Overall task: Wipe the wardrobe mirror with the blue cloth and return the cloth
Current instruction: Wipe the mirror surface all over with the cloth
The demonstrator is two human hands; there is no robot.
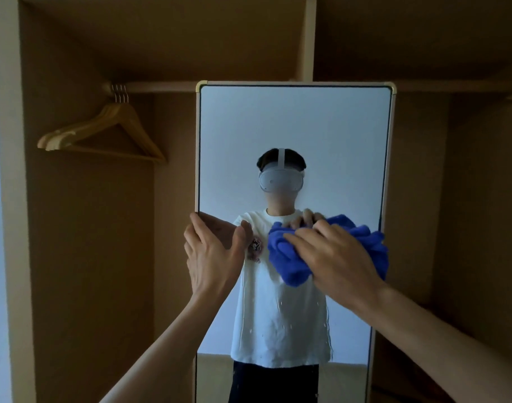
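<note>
The mirror (292, 126) stands upright inside the open wardrobe (89, 257), looking propped rather than fixed, and that seems to be why both arms are busy. The left grip (212, 251) clasps the mirror's left edge at about mid-height, thumb lying on the glass and fingers wrapped round the frame. I take that as bracing, so the pane does not rock or slide back when it is pushed on. The right grip (336, 257) is closed over the blue cloth (289, 257), fingers curled across the top of the wad, pressing it flat against the right half of the glass, level with the other arm. The cloth is bunched into a thick, soft lump rather than folded. It looks like plush towelling, which should mould to the pane and take up moisture well. Below it the glass carries small pale flecks and thin vertical streaks, which I would guess are drops yet to be wiped, while the upper part looks even and clean. To the left, a few wooden hangers (103, 132) hang together on the rail (161, 87), well apart from the wiping.
</note>
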